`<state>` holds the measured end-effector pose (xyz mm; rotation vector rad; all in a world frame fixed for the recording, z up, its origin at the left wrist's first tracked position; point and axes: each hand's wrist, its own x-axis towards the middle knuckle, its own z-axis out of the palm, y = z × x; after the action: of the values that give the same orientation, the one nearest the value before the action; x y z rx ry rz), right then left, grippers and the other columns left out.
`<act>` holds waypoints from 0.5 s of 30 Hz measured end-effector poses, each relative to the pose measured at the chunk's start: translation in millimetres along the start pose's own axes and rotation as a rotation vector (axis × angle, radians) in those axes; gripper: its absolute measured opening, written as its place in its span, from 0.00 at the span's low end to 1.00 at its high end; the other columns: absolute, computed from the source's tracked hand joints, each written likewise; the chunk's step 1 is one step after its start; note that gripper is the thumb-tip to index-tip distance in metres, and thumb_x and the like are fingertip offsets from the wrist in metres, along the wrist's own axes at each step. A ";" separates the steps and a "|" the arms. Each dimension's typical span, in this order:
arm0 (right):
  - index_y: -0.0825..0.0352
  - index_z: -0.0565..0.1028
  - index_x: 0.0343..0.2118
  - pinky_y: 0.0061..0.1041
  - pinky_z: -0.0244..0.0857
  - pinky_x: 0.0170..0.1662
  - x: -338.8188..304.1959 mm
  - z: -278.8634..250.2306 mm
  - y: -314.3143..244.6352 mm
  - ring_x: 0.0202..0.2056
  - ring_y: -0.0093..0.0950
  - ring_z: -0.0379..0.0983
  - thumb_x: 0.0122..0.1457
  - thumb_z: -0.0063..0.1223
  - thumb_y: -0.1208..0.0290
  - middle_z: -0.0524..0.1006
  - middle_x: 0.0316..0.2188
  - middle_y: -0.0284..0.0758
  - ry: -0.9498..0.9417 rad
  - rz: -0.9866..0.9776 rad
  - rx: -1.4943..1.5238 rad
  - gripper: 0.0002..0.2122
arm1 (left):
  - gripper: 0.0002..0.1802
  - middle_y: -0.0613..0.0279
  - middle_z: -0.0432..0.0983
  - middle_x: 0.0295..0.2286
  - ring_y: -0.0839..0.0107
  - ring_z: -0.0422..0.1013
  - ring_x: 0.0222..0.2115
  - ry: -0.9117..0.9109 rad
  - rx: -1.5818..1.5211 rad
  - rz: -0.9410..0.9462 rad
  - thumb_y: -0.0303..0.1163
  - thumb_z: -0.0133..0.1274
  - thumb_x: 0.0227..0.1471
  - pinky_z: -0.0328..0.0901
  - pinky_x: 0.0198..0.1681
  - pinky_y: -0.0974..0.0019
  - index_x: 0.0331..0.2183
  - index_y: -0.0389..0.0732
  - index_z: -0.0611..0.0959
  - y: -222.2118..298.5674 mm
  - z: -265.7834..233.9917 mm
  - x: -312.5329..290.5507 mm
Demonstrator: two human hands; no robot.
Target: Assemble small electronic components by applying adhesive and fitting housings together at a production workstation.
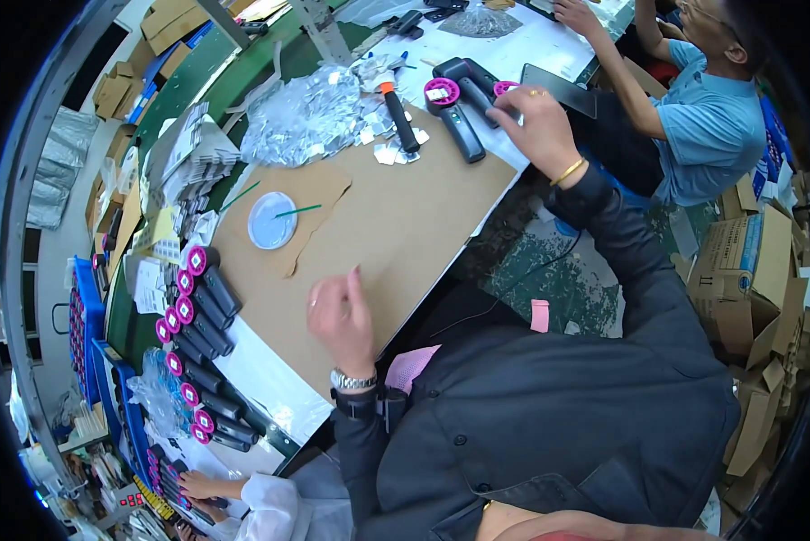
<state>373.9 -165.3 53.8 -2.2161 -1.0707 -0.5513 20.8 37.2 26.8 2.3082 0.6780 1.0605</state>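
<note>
My right hand [538, 129] reaches to the far right of the table. Its thumb and fingers are closed at the handle of a dark handheld device [478, 99], whose pink round head is partly covered by the hand. Just left lies a matching device [463, 133] with a pink ring head. My left hand [341, 322] hovers over the near part of the brown cardboard sheet [405, 230]. Its fingers are loosely curled and the thumb points up; nothing shows in it. Farther off on the sheet are a white round lid [271, 221] with a green stick across its rim and an orange-and-black tool [398, 117].
Several pink-headed devices [208, 311] line the left edge. A heap of clear plastic with small silvery pieces [301, 117] lies at the back. One co-worker [711, 117] sits at far right; another person's hand [197, 485] works at lower left. Cardboard boxes [738, 270] stand at right.
</note>
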 end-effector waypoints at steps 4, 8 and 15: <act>0.67 0.85 0.43 0.37 0.77 0.46 38.3 16.2 44.3 0.40 0.41 0.84 0.65 0.68 0.63 0.87 0.39 0.41 -0.052 0.030 -0.183 0.12 | 0.09 0.51 0.83 0.32 0.51 0.78 0.32 -0.216 -0.040 0.114 0.30 0.65 0.62 0.70 0.40 0.53 0.35 0.35 0.84 24.1 56.0 41.8; 0.66 0.83 0.48 0.41 0.78 0.50 63.7 42.2 59.3 0.45 0.45 0.85 0.63 0.69 0.60 0.87 0.43 0.44 -0.261 0.207 -0.251 0.17 | 0.21 0.46 0.84 0.39 0.46 0.81 0.37 -0.448 -0.171 0.015 0.36 0.66 0.62 0.74 0.42 0.50 0.51 0.36 0.81 43.4 116.6 73.2; 0.67 0.81 0.50 0.46 0.78 0.51 82.6 72.2 77.8 0.48 0.50 0.84 0.58 0.70 0.59 0.86 0.45 0.51 -0.437 0.347 -0.236 0.21 | 0.48 0.33 0.82 0.44 0.39 0.82 0.41 -0.511 -0.133 -0.045 0.44 0.70 0.58 0.76 0.41 0.45 0.66 0.31 0.63 72.6 199.0 104.3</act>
<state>492.2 -108.9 23.8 -2.7351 -0.8208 -0.0392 253.9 0.9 15.3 2.2966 0.4363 0.4424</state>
